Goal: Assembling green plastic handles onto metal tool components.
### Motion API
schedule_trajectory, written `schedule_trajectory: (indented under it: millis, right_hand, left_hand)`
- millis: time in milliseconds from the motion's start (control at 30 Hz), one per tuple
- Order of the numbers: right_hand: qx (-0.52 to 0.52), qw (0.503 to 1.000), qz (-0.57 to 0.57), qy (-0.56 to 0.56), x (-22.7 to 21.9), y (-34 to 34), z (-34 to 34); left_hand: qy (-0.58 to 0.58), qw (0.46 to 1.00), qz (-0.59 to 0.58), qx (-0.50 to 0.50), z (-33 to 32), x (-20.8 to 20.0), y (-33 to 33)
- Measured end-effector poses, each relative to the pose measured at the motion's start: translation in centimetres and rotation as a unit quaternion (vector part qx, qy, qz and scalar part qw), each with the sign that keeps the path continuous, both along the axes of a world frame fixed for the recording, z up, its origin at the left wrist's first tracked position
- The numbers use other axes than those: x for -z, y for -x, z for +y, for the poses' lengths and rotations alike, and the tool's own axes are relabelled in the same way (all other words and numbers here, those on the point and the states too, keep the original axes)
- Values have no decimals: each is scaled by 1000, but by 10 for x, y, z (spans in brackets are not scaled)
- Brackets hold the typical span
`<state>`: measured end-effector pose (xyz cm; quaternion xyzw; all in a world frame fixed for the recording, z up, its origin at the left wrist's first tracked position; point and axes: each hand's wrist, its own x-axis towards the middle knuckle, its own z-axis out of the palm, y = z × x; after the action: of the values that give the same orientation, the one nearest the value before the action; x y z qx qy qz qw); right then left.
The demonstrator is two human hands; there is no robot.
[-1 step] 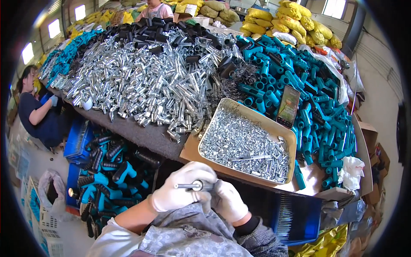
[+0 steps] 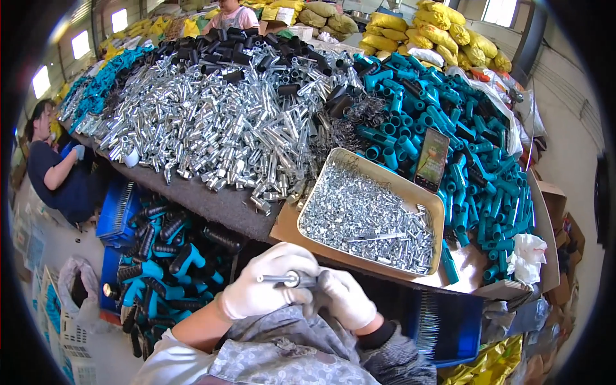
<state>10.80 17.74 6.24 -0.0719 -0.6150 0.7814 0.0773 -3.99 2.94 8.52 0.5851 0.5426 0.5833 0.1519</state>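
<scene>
My left hand (image 2: 263, 289), in a white glove, is closed round a metal part with a thin rod and a round collar (image 2: 292, 278). The rod sticks out to the left, and the thicker grey end points right. My right hand (image 2: 346, 300), gloved too, has its fingertips pressed together at that right end; the glove fingers look grey with dirt. What lies right between the right fingertips is hidden. Both hands are close together above my lap, just in front of a cream tray (image 2: 309, 215) filled with small metal pins and fittings.
Shiny metal parts (image 2: 212, 122) heap over the table, with black sleeves (image 2: 237, 58) behind. Teal plastic housings (image 2: 410, 135) pile up at the right, with a phone (image 2: 432, 160) leaning on them. Teal-and-black handles (image 2: 170, 256) fill a crate below left. A co-worker (image 2: 54, 167) sits at the far left.
Both hands have shifted very slightly; the rod has moved a few pixels left, and the right hand sits a little further right. The left hand still holds the metal part.
</scene>
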Motion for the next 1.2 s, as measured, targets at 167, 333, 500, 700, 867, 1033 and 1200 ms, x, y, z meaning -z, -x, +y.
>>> schedule_trajectory:
  millis: [167, 333, 500, 700, 867, 1033, 1200]
  right_hand:
    - [273, 755, 56, -593, -47, 40, 98]
    - [226, 649, -107, -719, -49, 79, 172]
    - [129, 611, -182, -760, -46, 115, 163]
    - [229, 648, -134, -714, -42, 109, 166]
    - [345, 740, 20, -577, -55, 63, 170]
    - [313, 866, -67, -383, -49, -17, 108]
    - [239, 883, -146, -376, -5, -73, 14]
  left_hand:
    - [87, 984, 101, -115, -29, -25, 9]
    - [63, 987, 52, -137, -27, -16, 5]
    - [44, 990, -77, -114, -23, -5, 2]
    - [37, 979, -144, -142, -21, 0, -2]
    - [14, 957, -227, -179, -23, 7, -7]
    - [-59, 931, -277, -231, -21, 4, -9]
    - [-68, 946, -254, -192, -3, 5, -22]
